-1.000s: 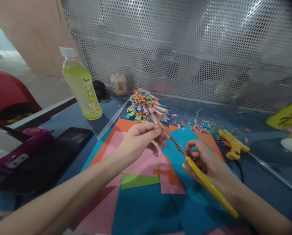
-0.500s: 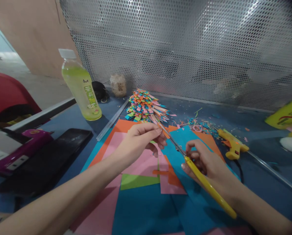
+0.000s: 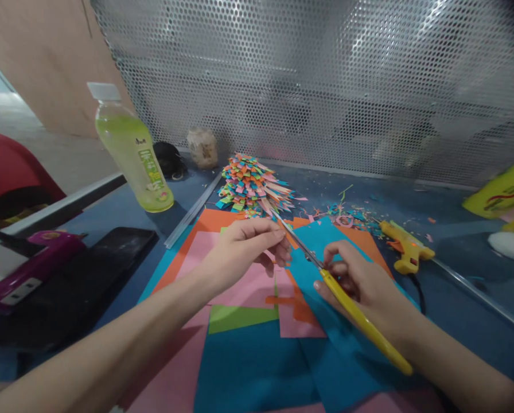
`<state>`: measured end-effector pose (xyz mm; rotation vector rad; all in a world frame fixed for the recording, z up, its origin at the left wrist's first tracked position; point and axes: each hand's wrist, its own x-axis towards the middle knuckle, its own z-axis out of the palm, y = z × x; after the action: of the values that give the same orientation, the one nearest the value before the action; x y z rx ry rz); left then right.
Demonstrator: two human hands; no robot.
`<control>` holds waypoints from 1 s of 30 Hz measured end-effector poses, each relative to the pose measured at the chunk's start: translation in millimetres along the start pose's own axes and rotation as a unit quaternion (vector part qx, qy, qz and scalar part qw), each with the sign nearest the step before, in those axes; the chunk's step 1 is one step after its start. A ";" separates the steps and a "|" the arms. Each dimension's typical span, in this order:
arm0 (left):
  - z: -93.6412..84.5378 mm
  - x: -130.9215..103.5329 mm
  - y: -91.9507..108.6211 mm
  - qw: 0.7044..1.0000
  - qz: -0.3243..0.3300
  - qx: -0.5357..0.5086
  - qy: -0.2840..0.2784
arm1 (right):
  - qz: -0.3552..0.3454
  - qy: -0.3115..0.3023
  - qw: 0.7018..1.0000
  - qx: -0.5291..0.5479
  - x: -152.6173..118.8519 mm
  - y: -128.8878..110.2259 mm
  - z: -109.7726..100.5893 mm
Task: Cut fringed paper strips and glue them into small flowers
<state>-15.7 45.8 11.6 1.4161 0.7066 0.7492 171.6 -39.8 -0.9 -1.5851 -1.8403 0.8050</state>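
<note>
My right hand grips a pair of scissors with yellow handles. Their metal blades point away and to the left, the tips reaching past the fingers of my left hand. That left hand is closed in a pinch beside the blades; what lies between its fingertips is too small or hidden to make out. Beneath both hands lie overlapping sheets of coloured paper, among them a blue sheet and a pink sheet. Beyond them stands a cone covered in small folded paper pieces of several colours.
Paper scraps litter the table at the right, near a yellow glue gun with a clear stick in it. At the left stand a drink bottle and a black phone. A perforated metal panel closes off the back.
The whole view has shifted slightly, so things sit a little further left. Both hands keep nearly the same pose, and the scissors stay in the right hand.
</note>
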 end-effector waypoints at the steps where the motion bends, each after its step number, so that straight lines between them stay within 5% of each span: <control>1: -2.1 0.7 0.6 0.999 -0.006 0.046 -0.010 | -0.009 0.012 1.000 -0.008 1.3 2.1 -0.5; 5: -12.7 5.2 -0.9 0.936 0.000 0.347 -0.056 | -0.034 0.069 0.995 -0.057 8.6 10.8 -4.2; 8: -18.3 8.5 -3.5 0.892 0.013 0.448 -0.061 | -0.010 0.092 0.993 -0.078 14.9 16.0 -8.8; 14: -25.7 13.1 -2.6 0.855 0.025 0.512 -0.077 | -0.013 0.142 0.987 -0.079 25.5 29.7 -17.0; 23: -40.3 25.4 -8.0 0.833 0.065 0.549 -0.029 | -0.020 0.209 0.975 -0.068 38.1 40.2 -23.6; 30: -46.8 25.7 -4.0 0.811 0.016 0.581 -0.067 | 0.007 0.234 0.971 -0.053 47.9 51.6 -33.7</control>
<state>-38.1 94.2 6.2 2.5597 1.1040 0.1545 224.0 16.1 -16.0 -1.6815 -1.5475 0.3009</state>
